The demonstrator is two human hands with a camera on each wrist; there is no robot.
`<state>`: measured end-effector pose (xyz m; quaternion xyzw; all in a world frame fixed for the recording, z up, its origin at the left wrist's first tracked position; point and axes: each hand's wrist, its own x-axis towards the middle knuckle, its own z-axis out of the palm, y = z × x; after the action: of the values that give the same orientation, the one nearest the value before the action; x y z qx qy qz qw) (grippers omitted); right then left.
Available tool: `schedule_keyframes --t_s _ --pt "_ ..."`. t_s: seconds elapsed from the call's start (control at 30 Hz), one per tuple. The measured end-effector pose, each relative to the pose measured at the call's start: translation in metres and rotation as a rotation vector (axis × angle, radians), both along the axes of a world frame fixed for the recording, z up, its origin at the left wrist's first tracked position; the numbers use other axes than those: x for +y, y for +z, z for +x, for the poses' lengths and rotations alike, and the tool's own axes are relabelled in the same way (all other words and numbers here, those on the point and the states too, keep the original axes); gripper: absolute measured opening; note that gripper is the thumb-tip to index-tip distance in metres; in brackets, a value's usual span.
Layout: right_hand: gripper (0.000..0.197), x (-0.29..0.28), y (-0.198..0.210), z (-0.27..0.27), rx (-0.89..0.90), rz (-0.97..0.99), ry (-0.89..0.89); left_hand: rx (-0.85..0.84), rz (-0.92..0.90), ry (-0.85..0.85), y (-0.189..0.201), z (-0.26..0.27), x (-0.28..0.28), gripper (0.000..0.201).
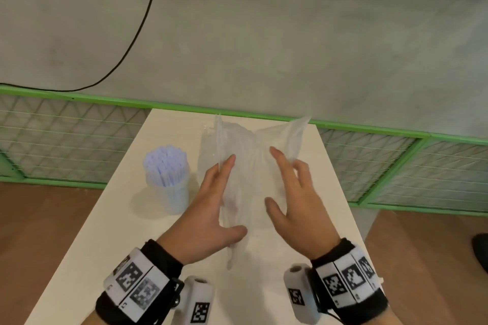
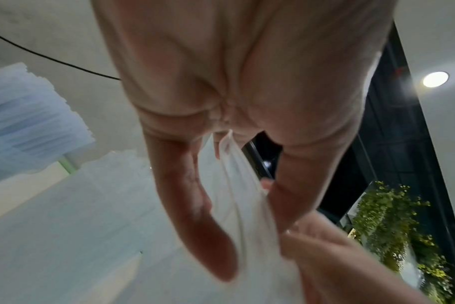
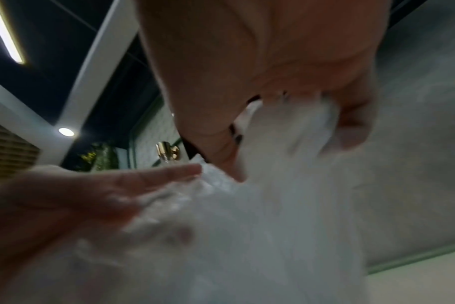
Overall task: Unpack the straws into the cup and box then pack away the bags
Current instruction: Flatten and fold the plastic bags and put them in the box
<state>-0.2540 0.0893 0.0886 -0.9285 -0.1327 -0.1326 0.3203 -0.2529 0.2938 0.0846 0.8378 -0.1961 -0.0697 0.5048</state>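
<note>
A clear, empty plastic bag (image 1: 253, 145) hangs crumpled above the white table (image 1: 105, 245), held between both hands. My left hand (image 1: 235, 195) lies along its left side, pinching the film between thumb and fingers, as the left wrist view shows around the bag (image 2: 237, 185). My right hand (image 1: 274, 177) holds the right side; in the right wrist view a curled finger traps the bag (image 3: 273, 185) against the palm. To the left stands a translucent cup (image 1: 171, 198) packed with white straws (image 1: 165, 163), also seen as straws (image 2: 26, 123). No box is in view.
A green-framed mesh fence (image 1: 396, 166) runs behind the table's far edge. A black cable (image 1: 142, 29) lies on the grey floor beyond it. A dark object (image 1: 480, 250) shows at the right edge on the brown floor.
</note>
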Motion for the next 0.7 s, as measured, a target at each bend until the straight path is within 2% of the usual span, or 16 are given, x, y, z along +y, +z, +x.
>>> schedule_keyframes --t_s 0.1,0.2,0.23,0.3,0.37,0.4,0.43,0.5,0.57,0.63,0.7 --pt "0.09 0.013 0.017 -0.014 0.186 0.2 0.305 0.041 -0.142 0.005 0.001 0.006 0.0 0.097" --pt "0.09 0.016 0.03 -0.015 0.329 0.316 0.461 0.045 -0.219 0.041 -0.002 0.013 0.01 0.088" --pt "0.087 0.014 0.035 -0.012 0.294 0.387 0.47 0.031 -0.22 0.041 -0.003 0.015 0.014 0.084" --pt "0.078 0.007 0.045 0.003 0.095 0.505 0.371 0.027 -0.238 0.008 -0.004 0.017 0.028 0.077" --pt "0.071 -0.016 0.059 0.024 -0.085 0.499 0.209 0.077 -0.273 -0.053 -0.001 0.017 0.034 0.073" --pt "0.067 -0.025 0.068 0.035 -0.097 0.431 0.146 0.112 -0.288 -0.088 0.001 0.017 0.038 0.072" --pt "0.061 -0.032 0.076 0.044 -0.028 0.339 0.137 0.148 -0.296 -0.124 0.005 0.016 0.041 0.072" --pt "0.047 -0.037 0.089 0.059 0.216 0.208 0.256 0.2 -0.298 -0.175 0.01 0.017 0.049 0.073" --pt "0.03 -0.037 0.094 0.07 0.438 0.264 0.344 0.23 -0.293 -0.223 0.014 0.019 0.056 0.074" --pt "0.012 -0.033 0.101 0.078 0.478 0.287 0.322 0.257 -0.274 -0.247 0.017 0.019 0.063 0.078" --pt "0.009 -0.032 0.106 0.085 0.393 0.307 0.253 0.272 -0.275 -0.232 0.018 0.02 0.067 0.081"
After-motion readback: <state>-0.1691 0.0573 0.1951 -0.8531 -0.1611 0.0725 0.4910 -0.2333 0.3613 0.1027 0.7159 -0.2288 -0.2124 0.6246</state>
